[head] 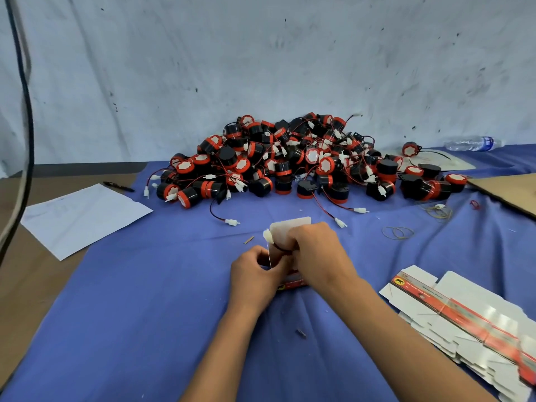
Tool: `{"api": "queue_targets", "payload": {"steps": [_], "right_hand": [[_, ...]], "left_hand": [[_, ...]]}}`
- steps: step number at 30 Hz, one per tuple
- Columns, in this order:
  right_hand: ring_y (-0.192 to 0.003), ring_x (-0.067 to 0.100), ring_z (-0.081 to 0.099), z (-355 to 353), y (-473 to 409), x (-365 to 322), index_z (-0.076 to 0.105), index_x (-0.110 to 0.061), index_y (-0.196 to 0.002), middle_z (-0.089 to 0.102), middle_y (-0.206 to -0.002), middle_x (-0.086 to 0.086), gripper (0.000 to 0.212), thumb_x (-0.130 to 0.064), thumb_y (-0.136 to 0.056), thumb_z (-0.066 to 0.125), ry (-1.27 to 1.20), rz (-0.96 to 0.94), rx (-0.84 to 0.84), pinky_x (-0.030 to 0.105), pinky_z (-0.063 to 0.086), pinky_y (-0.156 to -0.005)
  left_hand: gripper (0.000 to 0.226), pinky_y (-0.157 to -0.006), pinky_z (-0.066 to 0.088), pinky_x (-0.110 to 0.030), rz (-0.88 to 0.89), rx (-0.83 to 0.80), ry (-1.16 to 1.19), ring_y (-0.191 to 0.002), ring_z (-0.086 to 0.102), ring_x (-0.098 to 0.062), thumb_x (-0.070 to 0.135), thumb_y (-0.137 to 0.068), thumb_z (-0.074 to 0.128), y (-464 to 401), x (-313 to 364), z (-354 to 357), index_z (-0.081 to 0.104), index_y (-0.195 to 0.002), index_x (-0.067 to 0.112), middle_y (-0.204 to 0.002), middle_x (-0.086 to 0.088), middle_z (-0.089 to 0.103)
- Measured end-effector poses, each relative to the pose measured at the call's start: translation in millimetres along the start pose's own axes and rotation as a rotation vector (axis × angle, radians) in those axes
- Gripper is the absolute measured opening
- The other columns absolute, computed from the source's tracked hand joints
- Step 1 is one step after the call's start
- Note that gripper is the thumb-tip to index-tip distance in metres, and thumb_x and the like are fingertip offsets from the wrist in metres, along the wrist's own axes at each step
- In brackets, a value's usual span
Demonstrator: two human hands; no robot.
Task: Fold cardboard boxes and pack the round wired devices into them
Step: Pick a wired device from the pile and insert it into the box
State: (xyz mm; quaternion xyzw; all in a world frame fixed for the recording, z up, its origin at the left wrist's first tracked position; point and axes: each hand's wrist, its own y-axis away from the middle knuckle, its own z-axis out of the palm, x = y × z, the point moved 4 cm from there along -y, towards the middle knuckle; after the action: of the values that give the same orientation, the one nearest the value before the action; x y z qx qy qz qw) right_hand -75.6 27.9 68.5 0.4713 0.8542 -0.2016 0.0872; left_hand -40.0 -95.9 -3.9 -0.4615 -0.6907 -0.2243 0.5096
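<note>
between both hands' fingers — box.

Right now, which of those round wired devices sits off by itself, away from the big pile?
The round device at far right, beside the water bottle: it sits alone with its red face showing, while the others lie heaped in the pile.

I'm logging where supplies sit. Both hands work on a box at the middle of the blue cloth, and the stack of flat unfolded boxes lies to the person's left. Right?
Not quite. The head view shows the stack of flat boxes on the person's right. Both hands, left hand and right hand, do work on the box at the middle of the blue cloth.
</note>
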Motion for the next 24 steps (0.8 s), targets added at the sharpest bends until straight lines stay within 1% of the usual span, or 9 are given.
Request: {"api": "queue_targets", "payload": {"steps": [4,7,9,11,13,15,19,21,24], "right_hand": [[-0.067,0.022,0.053,5,-2,-3,0.046,-0.018,-0.073,0.062,-0.077,0.005,0.017,-0.018,-0.088,0.055,0.0,-0.012,-0.005,0.028,0.045,-0.058],[-0.069,0.03,0.053,11,2,-11,0.048,-0.017,-0.074,0.056,-0.07,0.001,0.02,-0.031,-0.081,0.035,-0.038,0.031,0.036,0.032,0.034,-0.051],[-0.087,0.029,0.052,19,4,-16,0.053,-0.023,-0.077,0.058,-0.086,-0.001,0.024,-0.033,-0.088,0.035,-0.104,0.115,-0.02,0.034,0.041,-0.069],[-0.11,0.025,0.046,35,7,-19,0.061,-0.019,-0.09,0.056,-0.111,0.001,0.037,-0.048,-0.097,0.04,-0.145,0.173,-0.06,0.038,0.039,-0.1],[-0.116,0.021,0.045,41,9,-21,0.066,-0.018,-0.091,0.055,-0.115,0.001,0.057,-0.068,-0.095,0.037,-0.213,0.239,0.009,0.036,0.035,-0.108],[-0.118,0.022,0.049,40,7,-20,0.072,-0.018,-0.091,0.06,-0.115,0.002,0.061,-0.066,-0.099,0.035,-0.269,0.303,0.085,0.034,0.036,-0.106],[-0.113,0.027,0.053,33,1,-16,0.073,-0.015,-0.091,0.063,-0.113,0.006,0.046,-0.044,-0.104,0.04,-0.261,0.312,0.117,0.039,0.039,-0.108],[-0.109,0.027,0.054,33,1,-17,0.068,-0.019,-0.075,0.065,-0.103,0.006,0.056,-0.06,-0.1,0.04,-0.301,0.299,0.091,0.039,0.042,-0.102],[-0.099,0.027,0.052,29,2,-21,0.044,-0.021,-0.058,0.063,-0.093,0.008,0.068,-0.083,-0.086,0.04,-0.248,0.305,0.082,0.038,0.048,-0.085]], "left_hand": [[0.033,-0.049,0.039,-0.013,-0.007,-0.018,0.006,-0.052,0.054,0.003,0.039,-0.08,0.084,0,0,0,0.061,-0.065,0.021,-0.058,0.015,0.065],[0.022,-0.048,0.04,-0.012,-0.024,-0.04,-0.012,-0.054,0.057,0.0,0.032,-0.073,0.079,0,4,-2,0.065,-0.071,0.015,-0.062,0.012,0.068],[0.015,-0.05,0.039,-0.012,0.017,-0.075,-0.155,-0.06,0.058,-0.004,0.027,-0.073,0.066,-1,9,-3,0.062,-0.073,0.013,-0.061,0.008,0.066],[0.015,-0.064,0.043,-0.018,0.11,-0.12,-0.329,-0.078,0.061,-0.014,0.024,-0.088,0.057,-1,15,-2,0.064,-0.085,0.011,-0.078,0.006,0.067],[0.014,-0.061,0.04,-0.018,0.169,-0.131,-0.392,-0.07,0.056,-0.01,0.026,-0.095,0.056,-1,18,-3,0.059,-0.084,0.019,-0.079,0.007,0.061],[0.023,-0.051,0.037,-0.014,0.191,-0.089,-0.422,-0.056,0.05,-0.003,0.02,-0.095,0.061,1,21,-5,0.05,-0.075,0.026,-0.066,0.012,0.055],[0.037,-0.052,0.04,-0.011,0.129,-0.031,-0.239,-0.056,0.055,0.009,0.003,-0.088,0.063,5,18,-9,0.048,-0.064,0.028,-0.051,0.012,0.054],[0.038,-0.051,0.039,-0.012,0.13,-0.042,-0.269,-0.054,0.055,0.004,0.005,-0.087,0.063,4,19,-7,0.046,-0.061,0.027,-0.047,0.012,0.052],[0.035,-0.051,0.028,-0.027,0.193,-0.085,-0.485,-0.059,0.051,-0.016,0.019,-0.095,0.06,2,26,-3,0.036,-0.07,0.024,-0.06,0.008,0.045]]}}
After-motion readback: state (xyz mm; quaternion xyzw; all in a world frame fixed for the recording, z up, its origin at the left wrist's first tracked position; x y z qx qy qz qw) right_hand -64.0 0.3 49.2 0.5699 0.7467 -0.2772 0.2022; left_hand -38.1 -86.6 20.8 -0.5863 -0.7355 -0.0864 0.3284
